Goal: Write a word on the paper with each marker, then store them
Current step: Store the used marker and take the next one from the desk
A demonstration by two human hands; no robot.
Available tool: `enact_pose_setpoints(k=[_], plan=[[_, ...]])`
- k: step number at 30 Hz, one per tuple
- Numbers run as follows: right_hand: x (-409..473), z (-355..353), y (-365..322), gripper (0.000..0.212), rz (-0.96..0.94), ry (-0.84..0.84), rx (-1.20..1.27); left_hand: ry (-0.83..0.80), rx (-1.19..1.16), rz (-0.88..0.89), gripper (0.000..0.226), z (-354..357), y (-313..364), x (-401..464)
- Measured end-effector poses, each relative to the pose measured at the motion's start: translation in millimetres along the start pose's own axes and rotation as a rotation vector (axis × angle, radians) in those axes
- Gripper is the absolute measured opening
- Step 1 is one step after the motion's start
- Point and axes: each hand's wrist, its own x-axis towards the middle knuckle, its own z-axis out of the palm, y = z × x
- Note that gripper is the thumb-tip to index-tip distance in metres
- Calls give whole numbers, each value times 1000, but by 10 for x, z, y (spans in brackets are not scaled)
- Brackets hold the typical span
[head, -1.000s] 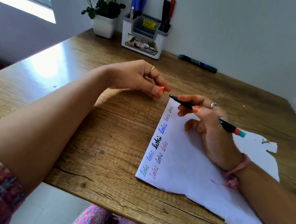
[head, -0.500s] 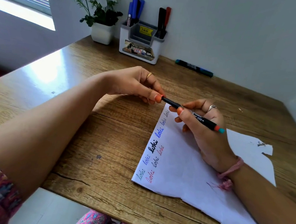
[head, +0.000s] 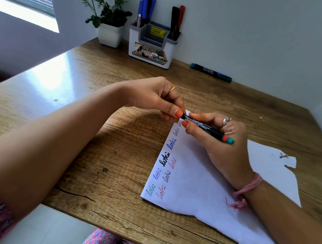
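- Paper lies flat on desk, angled for writing.
- Holder stands by the wall, storing used markers.
- Right hand grips pen steady, above the paper's far corner.
- Left hand pinches its cap end, probably pressing it home.

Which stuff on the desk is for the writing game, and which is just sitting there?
For the job:
marker, held by both hands (left, right)
paper
white holder with markers
loose marker by the wall

Just there:
flower pot
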Motion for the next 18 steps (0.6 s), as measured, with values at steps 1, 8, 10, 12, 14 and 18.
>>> enact_pose_setpoints(k=[1,8,10,12,14,18], plan=[[0,1,-9,19,-4,-9,-2,-9,3,-2,20,-8,7,-7],[94,-71,-14,20,9,-114,-221,147,-194,-69,32,-176,46,-75],[127,-111,31,21,1,-82,-344,310,-291,-38,30,-271,50,-120],[151,-150,96,13,-39,-132,-476,454,-371,12,25,-364,44,-168],[151,-164,169,6,-56,-235,-590,570,-438,60,22,-433,29,-194],[143,-139,259,12,-99,-296,-656,778,-531,145,17,-506,14,-185]])
